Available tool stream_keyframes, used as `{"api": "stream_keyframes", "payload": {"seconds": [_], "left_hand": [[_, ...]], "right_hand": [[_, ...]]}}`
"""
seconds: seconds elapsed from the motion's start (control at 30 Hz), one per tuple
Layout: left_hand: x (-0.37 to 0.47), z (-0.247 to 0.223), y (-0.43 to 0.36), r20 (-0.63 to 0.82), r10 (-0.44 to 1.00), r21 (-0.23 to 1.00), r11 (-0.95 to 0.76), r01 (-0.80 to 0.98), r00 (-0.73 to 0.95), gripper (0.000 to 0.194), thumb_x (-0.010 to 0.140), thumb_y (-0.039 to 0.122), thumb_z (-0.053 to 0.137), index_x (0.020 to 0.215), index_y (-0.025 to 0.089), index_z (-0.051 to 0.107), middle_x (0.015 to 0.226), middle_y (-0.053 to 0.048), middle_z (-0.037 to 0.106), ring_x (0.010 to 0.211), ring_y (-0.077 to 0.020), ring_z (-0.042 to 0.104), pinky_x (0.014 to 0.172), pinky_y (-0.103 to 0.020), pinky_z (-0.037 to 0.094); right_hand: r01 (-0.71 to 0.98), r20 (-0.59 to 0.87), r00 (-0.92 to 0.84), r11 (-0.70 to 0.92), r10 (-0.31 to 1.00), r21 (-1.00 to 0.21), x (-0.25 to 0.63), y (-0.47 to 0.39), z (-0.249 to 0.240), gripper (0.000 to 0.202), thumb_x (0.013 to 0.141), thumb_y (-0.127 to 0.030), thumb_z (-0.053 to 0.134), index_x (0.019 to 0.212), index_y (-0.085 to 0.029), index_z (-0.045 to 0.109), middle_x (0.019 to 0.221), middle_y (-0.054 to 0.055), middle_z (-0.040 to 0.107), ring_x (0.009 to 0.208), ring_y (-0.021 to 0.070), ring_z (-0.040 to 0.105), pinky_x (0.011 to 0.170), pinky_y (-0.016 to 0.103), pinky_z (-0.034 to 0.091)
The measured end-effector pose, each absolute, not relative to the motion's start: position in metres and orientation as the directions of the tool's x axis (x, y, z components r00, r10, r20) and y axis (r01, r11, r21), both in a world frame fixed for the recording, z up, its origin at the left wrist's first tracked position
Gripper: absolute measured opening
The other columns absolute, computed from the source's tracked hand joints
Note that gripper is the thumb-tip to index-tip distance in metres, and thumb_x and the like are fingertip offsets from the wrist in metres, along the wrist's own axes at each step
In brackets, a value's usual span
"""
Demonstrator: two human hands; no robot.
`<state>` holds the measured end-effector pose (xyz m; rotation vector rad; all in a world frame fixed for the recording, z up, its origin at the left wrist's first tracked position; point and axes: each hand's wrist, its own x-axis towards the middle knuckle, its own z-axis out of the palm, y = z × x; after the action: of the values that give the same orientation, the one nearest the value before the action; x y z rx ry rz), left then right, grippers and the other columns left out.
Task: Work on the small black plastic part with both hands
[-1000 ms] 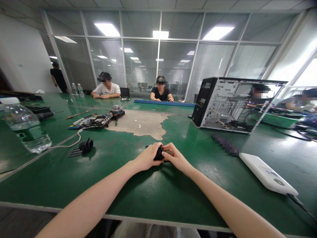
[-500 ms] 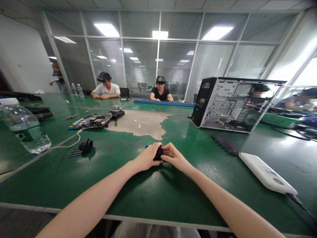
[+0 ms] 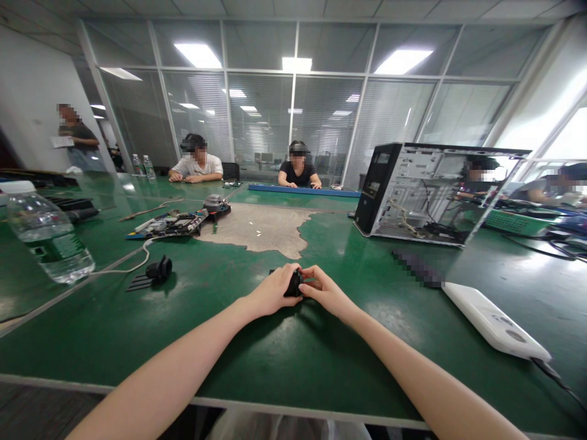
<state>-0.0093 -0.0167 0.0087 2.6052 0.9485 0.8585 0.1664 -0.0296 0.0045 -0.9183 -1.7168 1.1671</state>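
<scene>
Small black part (image 3: 295,285), mid-surface (image 3: 257,351) near front, between 2 hands; underside hidden, can't tell if it touches down. Left hand (image 3: 271,291): fingers curled closed round it from 9 o'clock. Right hand (image 3: 324,289): fingers part-curled, tips at its 3 o'clock side; firm pinch or light touch, can't tell. Risk: right tips could skid if they press off-centre, and the part could twist out if the left eases. Too much force could crack it, if it's plastic. Black slatted piece (image 3: 158,269) at 9 o'clock, circuit board (image 3: 172,223) at 10, open computer case (image 3: 371,195) at 2, white device (image 3: 495,321) at 3: well apart, so a knock seems unlikely.
</scene>
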Motion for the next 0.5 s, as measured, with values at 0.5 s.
{"api": "stream_keyframes", "payload": {"seconds": [0.5], "left_hand": [[-0.0089,0.0093,-0.0174,0.450,0.643,0.405,-0.765,0.500,0.620,0.059,0.070,0.028,0.063,0.119,0.019,0.031,0.112,-0.010,0.048,0.099,-0.0242,0.049,0.084,-0.038,0.040]], "right_hand": [[0.120,0.217,-0.325,0.268,0.921,-0.956,0.1647,-0.0284,0.0035,0.033,0.071,-0.033,0.062,0.096,-0.021,0.044,0.093,0.003,0.050,0.082,0.0153,0.056,0.073,0.034,0.047]]}}
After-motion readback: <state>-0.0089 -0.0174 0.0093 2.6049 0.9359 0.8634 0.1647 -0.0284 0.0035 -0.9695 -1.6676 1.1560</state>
